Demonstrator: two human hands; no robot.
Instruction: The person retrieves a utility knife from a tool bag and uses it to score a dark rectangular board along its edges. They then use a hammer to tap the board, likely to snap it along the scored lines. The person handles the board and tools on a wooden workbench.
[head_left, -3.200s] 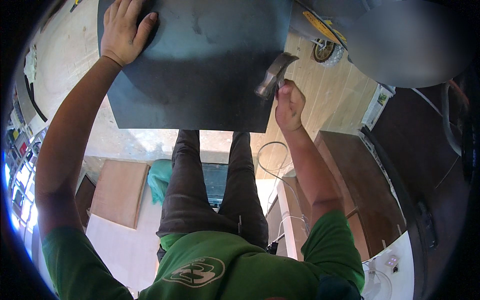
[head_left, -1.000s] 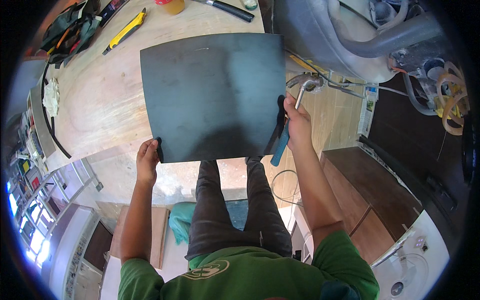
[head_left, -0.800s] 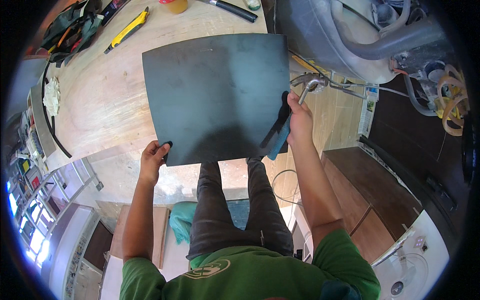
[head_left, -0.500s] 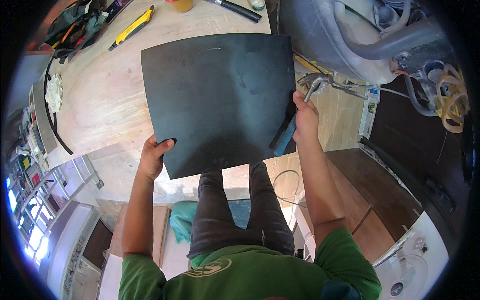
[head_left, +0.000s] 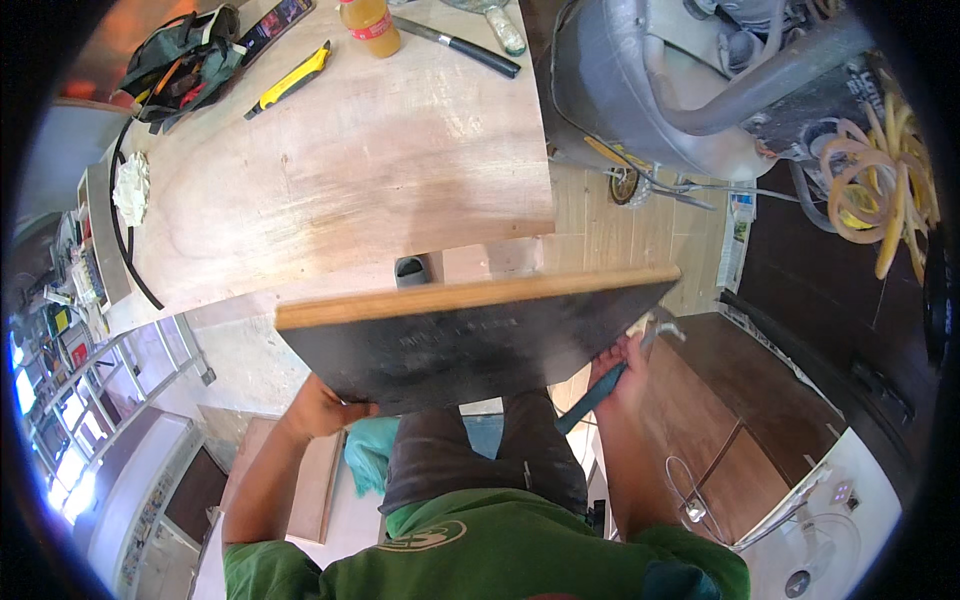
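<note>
In front of my legs is a black-faced board (head_left: 470, 350), tilted so that its pale wood edge faces away from me. My left hand (head_left: 322, 408) is closed on the board's near left corner; part of the fingers is behind it. At the right side my right hand (head_left: 622, 378) is closed around a claw hammer (head_left: 592, 398) with a blue-grey handle while also gripping the board's edge. The hammer's metal head sticks out beyond that hand, slightly blurred.
Ahead stands a plywood worktable (head_left: 350, 190) holding a yellow cutter (head_left: 290, 80), a drink bottle (head_left: 373, 27), a black-handled saw (head_left: 470, 50) and a tool bag (head_left: 190, 70). A grey machine (head_left: 620, 80) with hoses occupies the far right. A ladder (head_left: 130, 370) is at left.
The board has come down toward my body and tipped, so its wood edge now shows. Both hands moved down with it, still gripping. More of the worktable is visible.
</note>
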